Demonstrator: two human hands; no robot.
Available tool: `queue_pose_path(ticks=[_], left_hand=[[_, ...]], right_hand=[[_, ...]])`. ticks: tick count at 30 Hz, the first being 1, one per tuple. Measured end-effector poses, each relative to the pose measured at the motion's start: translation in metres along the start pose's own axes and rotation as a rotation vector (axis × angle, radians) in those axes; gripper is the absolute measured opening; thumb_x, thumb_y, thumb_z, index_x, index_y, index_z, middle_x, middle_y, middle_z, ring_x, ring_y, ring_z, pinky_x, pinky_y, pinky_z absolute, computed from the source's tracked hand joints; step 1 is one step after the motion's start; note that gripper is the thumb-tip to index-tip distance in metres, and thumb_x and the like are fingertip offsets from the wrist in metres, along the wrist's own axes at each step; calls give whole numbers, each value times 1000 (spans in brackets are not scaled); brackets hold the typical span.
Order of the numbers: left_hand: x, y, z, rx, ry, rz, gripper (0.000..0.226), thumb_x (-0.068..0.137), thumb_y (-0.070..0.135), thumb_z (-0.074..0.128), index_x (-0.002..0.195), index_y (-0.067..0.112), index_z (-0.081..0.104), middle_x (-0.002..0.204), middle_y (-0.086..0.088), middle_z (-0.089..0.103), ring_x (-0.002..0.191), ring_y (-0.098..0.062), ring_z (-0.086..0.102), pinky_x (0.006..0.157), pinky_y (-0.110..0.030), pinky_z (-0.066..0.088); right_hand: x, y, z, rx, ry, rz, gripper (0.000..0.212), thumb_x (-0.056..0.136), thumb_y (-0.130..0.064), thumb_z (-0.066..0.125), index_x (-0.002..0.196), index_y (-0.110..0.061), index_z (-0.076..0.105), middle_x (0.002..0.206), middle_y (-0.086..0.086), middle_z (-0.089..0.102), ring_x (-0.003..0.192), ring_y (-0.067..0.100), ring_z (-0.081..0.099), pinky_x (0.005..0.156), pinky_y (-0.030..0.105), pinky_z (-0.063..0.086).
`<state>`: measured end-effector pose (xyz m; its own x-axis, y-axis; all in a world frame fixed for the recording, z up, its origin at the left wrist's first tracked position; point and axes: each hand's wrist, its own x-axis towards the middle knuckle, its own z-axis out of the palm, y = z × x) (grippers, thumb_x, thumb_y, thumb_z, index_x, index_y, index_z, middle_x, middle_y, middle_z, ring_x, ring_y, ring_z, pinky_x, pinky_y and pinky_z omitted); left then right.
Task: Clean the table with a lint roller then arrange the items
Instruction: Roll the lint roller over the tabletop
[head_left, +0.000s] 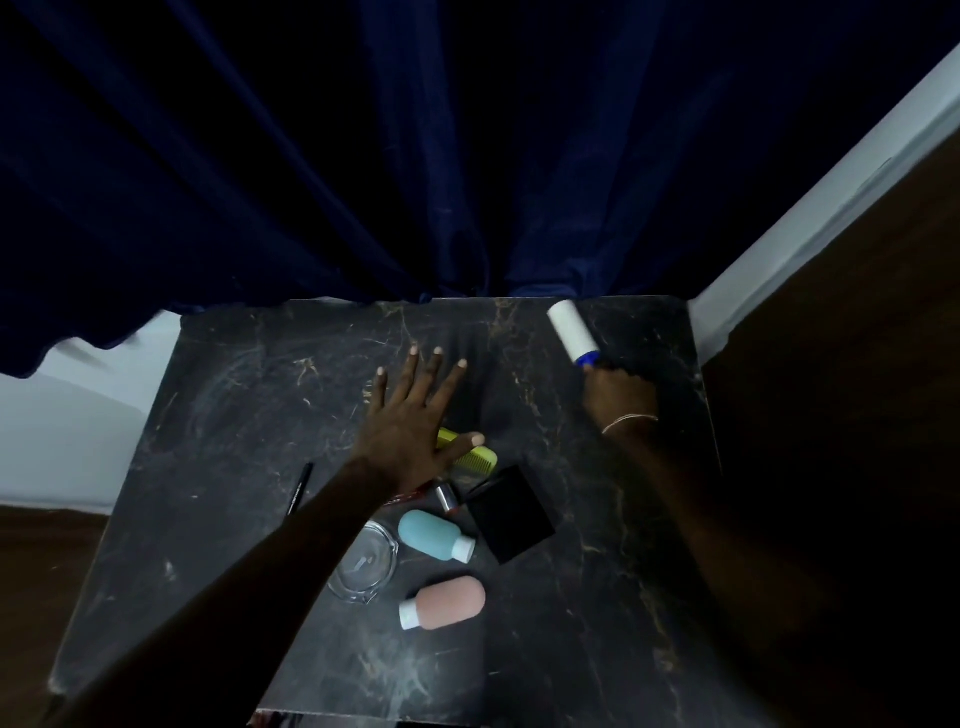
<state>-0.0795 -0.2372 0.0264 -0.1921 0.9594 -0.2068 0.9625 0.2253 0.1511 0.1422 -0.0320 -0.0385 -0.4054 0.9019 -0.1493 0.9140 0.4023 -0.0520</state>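
Note:
My right hand (618, 392) grips the blue handle of a lint roller (571, 332), whose white roll lies against the far right part of the dark marble table (234, 415). My left hand (415, 415) rests flat with fingers spread near the table's middle, its thumb over a yellow-green comb (475, 458). Close behind that hand lie a small lipstick-like tube (447, 496), a black flat case (511, 514), a teal bottle (434, 535), a pink bottle (447, 603) and a clear glass dish (363, 566).
A black pen (300, 488) lies left of my left forearm. A dark blue curtain (415, 156) hangs behind the table's far edge. A white wall strip (831, 197) and brown panel run along the right.

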Motion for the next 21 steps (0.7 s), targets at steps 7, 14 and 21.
queue_pose_path(ticks=[7, 14, 21], left_hand=[[-3, -6, 9, 1, -15, 4, 96, 91, 87, 23, 163, 34, -11, 172, -5, -15, 158, -29, -19, 126, -65, 2], [9, -10, 6, -25, -21, 19, 97, 90, 87, 23, 162, 34, -15, 171, -3, -18, 158, -27, -20, 127, -62, -2], [28, -10, 10, -40, -31, 80, 96, 91, 84, 26, 163, 34, -14, 172, -4, -14, 159, -29, -15, 128, -60, 0]], right_hand=[[21, 53, -8, -26, 35, 146, 35, 97, -30, 50, 95, -2, 70, 88, 20, 72, 81, 37, 70, 70, 39, 53], [-2, 5, -10, -61, -34, -90, 40, 103, -36, 37, 100, -10, 67, 88, 14, 74, 80, 34, 72, 69, 38, 56], [-39, -41, 2, -149, -93, -374, 25, 89, -34, 67, 82, -10, 69, 59, 13, 68, 49, 32, 67, 46, 33, 50]])
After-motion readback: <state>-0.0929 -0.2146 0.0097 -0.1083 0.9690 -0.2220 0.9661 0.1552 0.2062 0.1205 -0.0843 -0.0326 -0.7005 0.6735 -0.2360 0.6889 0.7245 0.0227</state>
